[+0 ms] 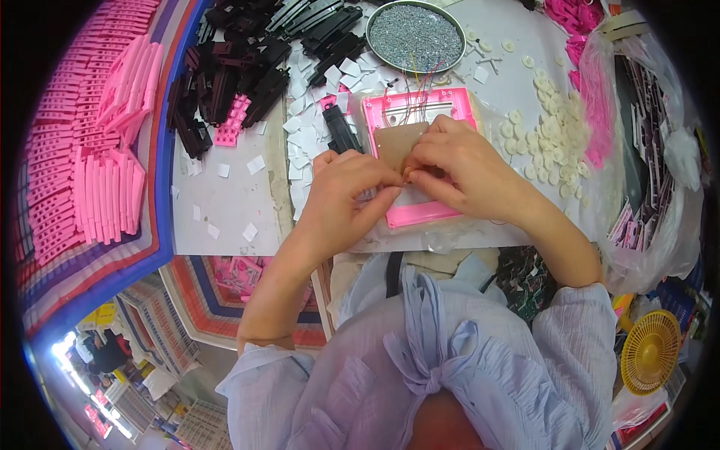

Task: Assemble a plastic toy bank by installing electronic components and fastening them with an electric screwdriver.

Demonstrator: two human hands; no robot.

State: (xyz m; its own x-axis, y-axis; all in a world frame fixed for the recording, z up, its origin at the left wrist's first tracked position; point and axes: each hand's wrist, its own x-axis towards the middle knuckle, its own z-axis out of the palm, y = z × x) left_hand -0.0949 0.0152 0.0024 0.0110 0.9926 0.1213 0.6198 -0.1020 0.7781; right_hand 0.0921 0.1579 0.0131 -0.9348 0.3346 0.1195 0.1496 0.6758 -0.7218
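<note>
Stacked along the left edge, rows of pink plastic strips (97,172), with black parts (240,67) heaped beside them, sorted by colour within arm's reach. Further back, a round metal dish of screws (416,34). Lying flat at centre for steady work, a pink frame (420,214) with thin wires, under a brown board (394,142). Pinched over its middle, left hand (341,199) and right hand (465,169), fingertips closed together on something too small to make out

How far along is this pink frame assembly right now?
Done: a brown board with thin wires already sits in the pink frame. In hand: the left hand and right hand pinch something small at its middle. Left: piles of pink parts, black parts and white discs lie unused.
</note>
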